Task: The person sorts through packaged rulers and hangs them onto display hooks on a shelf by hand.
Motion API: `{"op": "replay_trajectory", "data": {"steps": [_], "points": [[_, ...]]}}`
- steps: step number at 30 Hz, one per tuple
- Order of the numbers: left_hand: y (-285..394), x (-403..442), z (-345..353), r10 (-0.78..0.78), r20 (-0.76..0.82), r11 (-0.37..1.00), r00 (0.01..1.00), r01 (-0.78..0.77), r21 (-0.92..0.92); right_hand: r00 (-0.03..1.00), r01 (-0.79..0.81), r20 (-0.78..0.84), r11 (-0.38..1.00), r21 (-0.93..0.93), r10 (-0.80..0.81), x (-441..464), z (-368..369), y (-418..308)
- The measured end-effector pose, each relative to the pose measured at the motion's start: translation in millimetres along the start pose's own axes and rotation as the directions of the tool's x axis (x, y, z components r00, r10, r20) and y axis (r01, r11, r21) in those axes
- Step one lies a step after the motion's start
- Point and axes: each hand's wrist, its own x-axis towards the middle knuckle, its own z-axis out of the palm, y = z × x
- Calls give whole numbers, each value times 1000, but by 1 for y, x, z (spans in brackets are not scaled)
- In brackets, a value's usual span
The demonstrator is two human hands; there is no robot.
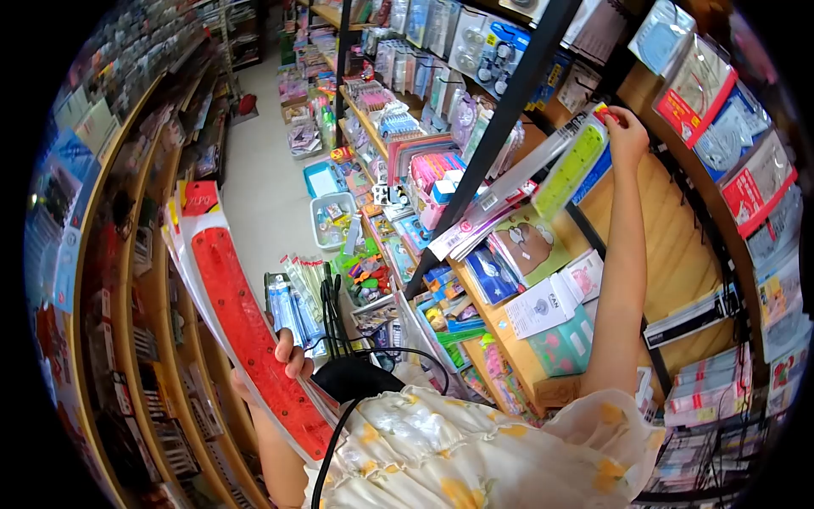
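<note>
My left hand point(292, 356) is closed around a stack of packaged rulers. The front one is a red ruler point(254, 331) in a clear sleeve with a red and yellow header, and the edges of more sleeves show behind it. On the right, my raised right hand point(627, 134) pinches the top of a packaged green ruler point(575, 161), which hangs down at a slant in front of the shelf. Something blue shows just behind the green ruler. Beside it lies a long clear package point(530, 157). My left thumb side and palm are mostly hidden behind the stack.
A black shelf post point(506, 110) stands close left of my right arm. Notebooks, including one with a bear cover point(530, 246), fill the wooden shelf below. Plastic bins point(332, 208) stand along the aisle floor point(267, 153). Packaged sets point(695, 89) hang at right.
</note>
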Motion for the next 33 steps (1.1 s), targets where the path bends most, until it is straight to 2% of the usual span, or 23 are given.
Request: {"op": "replay_trajectory", "data": {"steps": [1,7,15,18,21,25,31,33], "points": [[-1,0,0,-5,-32,1000,999,6,20,1000,8,-13,999,40,-7,1,1,1],[-3,5,-2,0,2,999,1000,0,-52,1000,-13,8,999,-49,13,9,-1,25],[-6,10,-3,-26,0,998,1000,26,-56,998,-69,11,982,175,68,9,0,16],[-7,9,-5,-10,-9,998,1000,10,-64,995,-71,-64,991,110,78,9,1,4],[-5,4,-10,0,-31,999,1000,-2,-49,991,-93,-84,984,153,107,15,10,17],[-2,-3,-14,47,-49,998,998,-49,-32,995,-51,-70,971,234,69,13,10,17],[0,-5,-8,2,-37,1000,999,-3,-17,995,-39,-85,998,53,43,8,4,6],[1,-5,-5,-26,-29,1000,999,26,-4,996,26,-91,1000,10,-25,11,4,8]]}}
